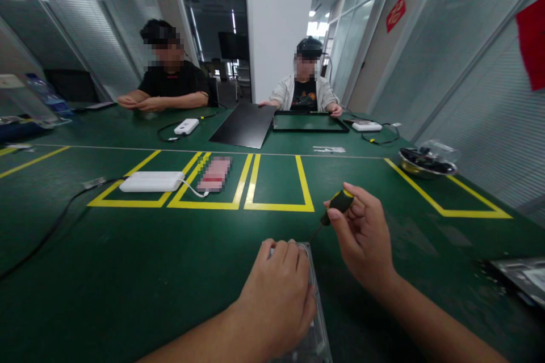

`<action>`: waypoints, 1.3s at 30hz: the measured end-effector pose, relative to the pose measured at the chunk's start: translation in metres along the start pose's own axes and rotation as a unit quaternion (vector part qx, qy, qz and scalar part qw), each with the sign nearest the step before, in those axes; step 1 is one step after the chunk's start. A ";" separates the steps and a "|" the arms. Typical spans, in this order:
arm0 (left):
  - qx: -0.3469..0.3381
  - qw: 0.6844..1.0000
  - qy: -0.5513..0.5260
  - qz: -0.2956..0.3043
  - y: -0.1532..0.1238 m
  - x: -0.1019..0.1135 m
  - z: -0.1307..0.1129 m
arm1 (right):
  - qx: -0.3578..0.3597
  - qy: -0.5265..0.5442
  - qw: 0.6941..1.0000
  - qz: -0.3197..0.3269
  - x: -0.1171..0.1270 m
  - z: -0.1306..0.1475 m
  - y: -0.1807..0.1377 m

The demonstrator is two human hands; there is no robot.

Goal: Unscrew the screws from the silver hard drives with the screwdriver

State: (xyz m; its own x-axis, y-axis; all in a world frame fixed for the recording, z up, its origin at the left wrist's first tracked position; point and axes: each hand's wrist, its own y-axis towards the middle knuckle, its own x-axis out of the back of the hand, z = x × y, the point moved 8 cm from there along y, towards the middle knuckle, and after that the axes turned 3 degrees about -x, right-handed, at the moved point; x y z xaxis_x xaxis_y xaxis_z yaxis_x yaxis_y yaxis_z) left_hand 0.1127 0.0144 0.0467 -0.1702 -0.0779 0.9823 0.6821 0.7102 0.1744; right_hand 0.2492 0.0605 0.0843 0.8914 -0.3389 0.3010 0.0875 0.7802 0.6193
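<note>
My right hand pinches a screwdriver with a dark green and yellow handle. Its thin shaft slants down to the far right corner of a flat, silver-grey rectangular device; whether the tip touches cannot be made out. My left hand lies over that device, fingers curled round its far end and side, and covers most of its top. The device's exact kind is hidden by the hand.
On the green table are yellow tape outlines, a white power bank cabled to a phone, a bowl of dark parts and another metal device. Opposite, one person sits; another handles a black panel and frame.
</note>
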 end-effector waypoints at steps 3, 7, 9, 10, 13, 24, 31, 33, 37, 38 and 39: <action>0.001 1.000 0.003 -0.002 0.000 0.000 0.000 | -0.001 -0.005 1.000 -0.001 0.000 -0.001 0.000; 0.002 1.000 -0.001 -0.003 0.000 0.000 0.000 | -0.005 -0.011 1.000 0.000 0.000 -0.003 -0.001; 0.001 1.000 -0.003 -0.002 -0.001 0.000 0.000 | -0.007 -0.012 1.000 -0.001 0.000 -0.004 -0.001; 0.000 1.000 -0.004 -0.003 -0.001 0.000 0.000 | -0.007 -0.013 1.000 -0.001 0.000 -0.005 -0.001; -0.002 1.000 -0.004 -0.005 -0.001 0.001 -0.001 | -0.006 -0.018 1.000 0.000 0.000 -0.005 -0.002; 0.001 1.000 -0.004 -0.005 0.000 0.001 0.000 | 0.097 -0.098 0.990 -0.004 0.007 0.035 0.009; 0.002 1.000 -0.008 -0.002 0.000 -0.001 0.001 | 0.090 -0.088 0.992 0.022 0.008 0.050 0.014; 0.001 1.000 -0.007 -0.001 0.000 -0.001 0.001 | 0.100 -0.087 0.991 0.032 0.007 0.052 0.013; 0.003 1.000 -0.008 -0.001 -0.001 0.000 0.001 | 0.110 -0.098 0.989 0.018 0.010 0.055 0.013; 0.002 1.000 -0.008 -0.001 -0.001 0.001 0.001 | 0.107 -0.101 0.989 0.020 0.010 0.054 0.013; 0.001 1.000 -0.008 0.000 -0.001 0.001 0.001 | 0.106 -0.104 0.989 0.026 0.009 0.054 0.014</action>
State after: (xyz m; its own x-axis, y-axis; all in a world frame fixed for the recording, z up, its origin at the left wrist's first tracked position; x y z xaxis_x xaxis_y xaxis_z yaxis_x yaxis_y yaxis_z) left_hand 0.1118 0.0143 0.0475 -0.1815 -0.0677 0.9811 0.6804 0.7117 0.1750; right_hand 0.2340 0.0398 0.1348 0.7790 -0.4203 0.4653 -0.0699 0.6792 0.7306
